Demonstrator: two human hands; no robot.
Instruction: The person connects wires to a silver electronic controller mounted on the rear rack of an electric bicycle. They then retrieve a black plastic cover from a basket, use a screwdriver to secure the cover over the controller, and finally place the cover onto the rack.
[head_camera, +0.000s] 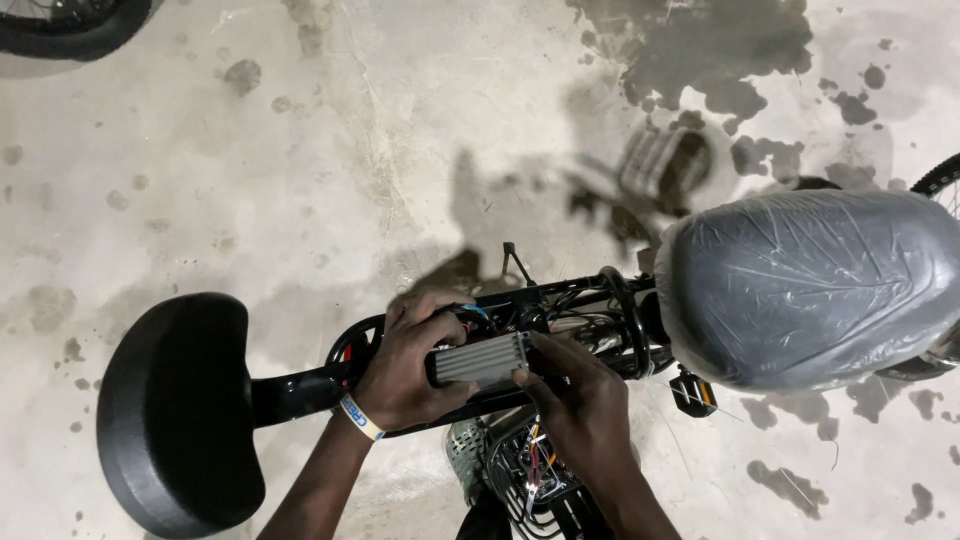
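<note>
Crosswise, finned grey box (480, 361) level

Stained concrete floor (330, 150)

Dark wet patches (700, 50) spread across its upper right; a black tyre (60, 25) rests at the top-left corner, and a bike (560, 320) stands on it.

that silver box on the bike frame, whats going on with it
A person looks down on an electric bike and holds a ribbed silver box against the black frame. The left hand grips its left end and the right hand its right end. Coloured wires bunch just behind it. A black saddle sits to the left, and a plastic-wrapped grey seat to the right, over stained concrete floor.
</note>
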